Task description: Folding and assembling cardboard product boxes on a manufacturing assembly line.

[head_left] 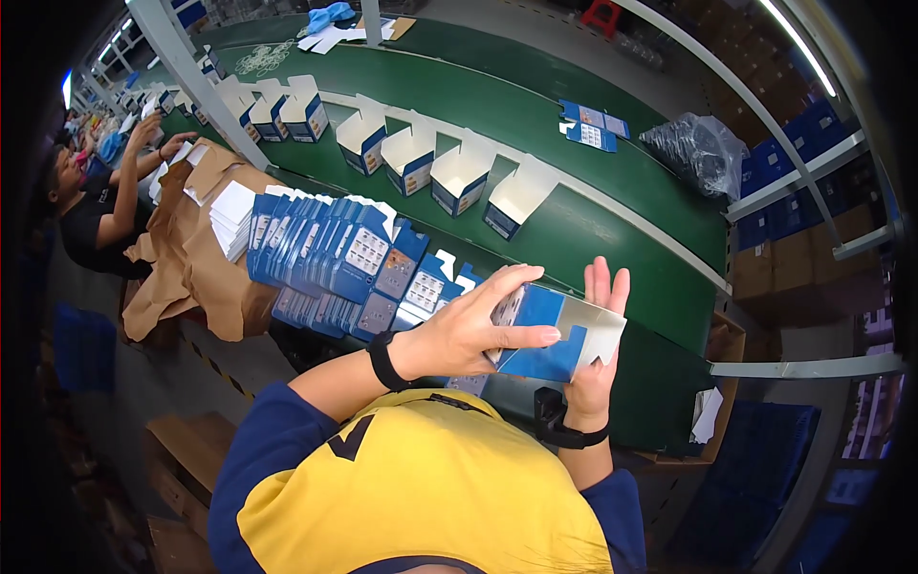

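Note:
My left hand (454,330) grips a blue and white carton (534,330) in front of my chest, thumb across the near side and fingers over the top. The carton is folded into a box shape and tilted, with its pale inner flap toward the right. Behind that flap end is my right hand (590,390), its fingers stretched upward and its palm partly hidden by the carton. Left of my hands lies a pile of flat blue cartons (330,251), overlapping in rows.
Several open boxes (463,179) stand in a row along the green conveyor (593,220). Flattened cartons (593,126) and a clear plastic bag (696,153) lie farther right. At left, brown paper (206,253) holds white sheets (231,218), near another person (96,206). A metal post (206,91) rises there.

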A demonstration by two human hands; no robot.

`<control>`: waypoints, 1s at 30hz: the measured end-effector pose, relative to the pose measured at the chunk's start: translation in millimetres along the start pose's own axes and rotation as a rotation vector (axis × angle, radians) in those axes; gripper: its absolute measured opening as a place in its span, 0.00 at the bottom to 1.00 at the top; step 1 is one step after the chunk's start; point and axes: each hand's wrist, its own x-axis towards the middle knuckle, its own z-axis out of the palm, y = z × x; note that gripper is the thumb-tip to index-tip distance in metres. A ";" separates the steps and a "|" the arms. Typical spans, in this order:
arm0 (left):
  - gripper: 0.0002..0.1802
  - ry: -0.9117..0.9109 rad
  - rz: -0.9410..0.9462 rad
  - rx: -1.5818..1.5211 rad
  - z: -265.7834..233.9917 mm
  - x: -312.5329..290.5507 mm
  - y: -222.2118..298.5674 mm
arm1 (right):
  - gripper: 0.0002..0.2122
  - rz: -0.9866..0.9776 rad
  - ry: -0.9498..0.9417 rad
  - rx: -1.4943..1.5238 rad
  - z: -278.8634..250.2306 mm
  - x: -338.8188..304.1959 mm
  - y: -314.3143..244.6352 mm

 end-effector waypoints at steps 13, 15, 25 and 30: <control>0.48 0.003 -0.166 -0.230 3.5 -5.1 -1.1 | 0.28 0.038 -0.378 -0.556 -30.7 11.0 3.2; 0.51 0.032 -0.184 -0.271 4.5 -7.0 -0.7 | 0.26 -0.137 -0.452 -0.615 -29.0 17.5 -2.0; 0.56 -0.147 -0.078 -0.009 -16.6 -3.2 -2.5 | 0.30 0.202 -0.386 -0.609 -16.9 11.8 11.4; 0.61 -0.139 -0.151 -0.009 -17.1 -4.9 -0.2 | 0.31 0.202 -0.367 -0.738 -9.8 10.2 19.3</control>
